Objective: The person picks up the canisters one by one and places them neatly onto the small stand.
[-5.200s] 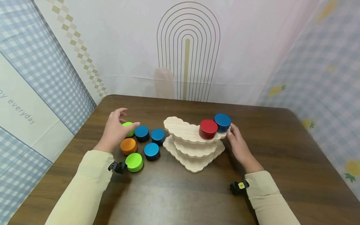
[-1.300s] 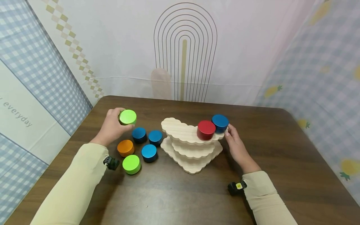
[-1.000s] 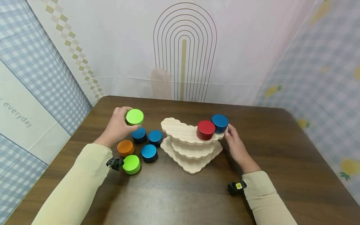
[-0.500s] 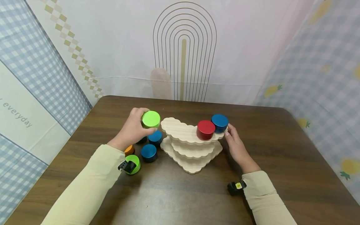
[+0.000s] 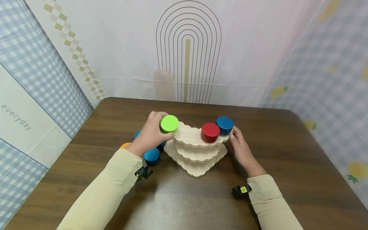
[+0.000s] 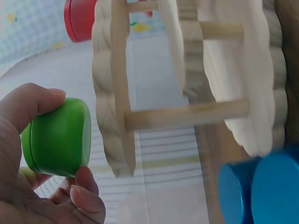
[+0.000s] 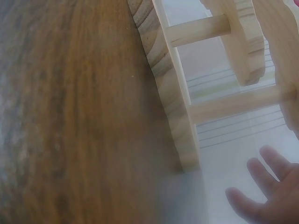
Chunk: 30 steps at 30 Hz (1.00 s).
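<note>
Green cylinder [image 5: 169,124]: moved over wooden stand [image 5: 189,134], left edge
Left hand [image 5: 150,134]: grasping it
Right hand [image 5: 245,151]: loose
Possible tipping: off-centre load

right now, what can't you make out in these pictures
Head view: most of the orange cylindrical block and the blue cylindrical block beyond it, hidden behind the left hand and pale yellow sleeve.
Left wrist view: part of the red cylindrical block, cut off by the top edge.
Right wrist view: whether the right hand grips the pale wooden tiered shelf; the right edge cuts the hand off.
</note>
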Available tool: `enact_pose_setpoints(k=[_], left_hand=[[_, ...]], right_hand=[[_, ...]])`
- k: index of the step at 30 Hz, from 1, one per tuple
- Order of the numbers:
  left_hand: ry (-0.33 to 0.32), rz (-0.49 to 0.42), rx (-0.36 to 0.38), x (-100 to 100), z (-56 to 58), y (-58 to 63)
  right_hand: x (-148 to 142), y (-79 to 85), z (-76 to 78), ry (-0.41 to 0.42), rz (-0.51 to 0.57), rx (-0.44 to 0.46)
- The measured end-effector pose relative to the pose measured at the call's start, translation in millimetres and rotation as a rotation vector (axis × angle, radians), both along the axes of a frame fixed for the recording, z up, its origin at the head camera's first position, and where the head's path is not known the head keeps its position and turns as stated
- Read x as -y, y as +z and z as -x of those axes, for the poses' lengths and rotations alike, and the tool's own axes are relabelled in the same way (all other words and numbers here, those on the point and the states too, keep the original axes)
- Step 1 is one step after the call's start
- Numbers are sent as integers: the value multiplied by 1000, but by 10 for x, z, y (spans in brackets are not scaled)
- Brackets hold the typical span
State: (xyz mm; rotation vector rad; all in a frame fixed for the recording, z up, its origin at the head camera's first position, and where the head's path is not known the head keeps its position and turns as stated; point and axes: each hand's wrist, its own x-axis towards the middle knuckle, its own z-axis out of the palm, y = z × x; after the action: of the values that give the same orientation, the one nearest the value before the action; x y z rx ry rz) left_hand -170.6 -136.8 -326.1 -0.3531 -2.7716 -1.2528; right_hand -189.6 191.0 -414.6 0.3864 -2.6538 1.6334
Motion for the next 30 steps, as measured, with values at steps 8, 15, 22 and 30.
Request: enact_pose_setpoints(k=[8, 15, 22, 30], left_hand=[[-27, 10, 35, -200, 0, 29], [-54, 40, 37, -368, -9, 29], [-58, 89, 67, -478, -29, 43], [-86, 126, 73, -530, -34, 67]], right_hand=[[14, 29, -7, 6, 25, -9], [17, 38, -21, 0, 15, -27], [17, 23, -15, -7, 6, -27], [19, 35, -22, -2, 8, -15]])
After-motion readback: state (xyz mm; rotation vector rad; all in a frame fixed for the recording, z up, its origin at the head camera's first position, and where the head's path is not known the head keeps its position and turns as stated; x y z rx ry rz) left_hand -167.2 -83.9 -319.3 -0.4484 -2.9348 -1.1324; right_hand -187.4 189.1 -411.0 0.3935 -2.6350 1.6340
